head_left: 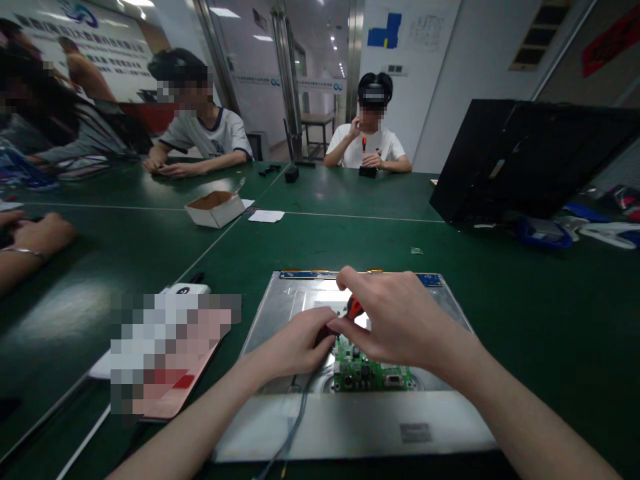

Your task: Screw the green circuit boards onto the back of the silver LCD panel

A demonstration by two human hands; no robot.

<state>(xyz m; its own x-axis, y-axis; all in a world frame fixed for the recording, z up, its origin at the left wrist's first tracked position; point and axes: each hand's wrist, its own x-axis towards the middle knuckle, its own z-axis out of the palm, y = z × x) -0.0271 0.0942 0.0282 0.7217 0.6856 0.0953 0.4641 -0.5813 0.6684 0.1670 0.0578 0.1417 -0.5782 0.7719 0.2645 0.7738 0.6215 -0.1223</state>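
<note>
A silver metal panel [280, 300] lies flat on the green table in front of me, with a green circuit board [373, 375] fixed near its front middle. My right hand [400, 320] is closed around a red-and-black screwdriver [354, 307] held over the board. My left hand [295, 343] is curled just left of it, its fingertips pinched at the tool's lower end by the board's edge. A thin cable [295, 420] runs from the board toward me.
A pink sheet [173, 400] and a white device [186, 289] lie at my left. A white cardboard box [215, 208] and paper sit farther back. A black monitor shell [525, 157] stands at right. Other people sit around the table; someone's hand [35, 235] rests at far left.
</note>
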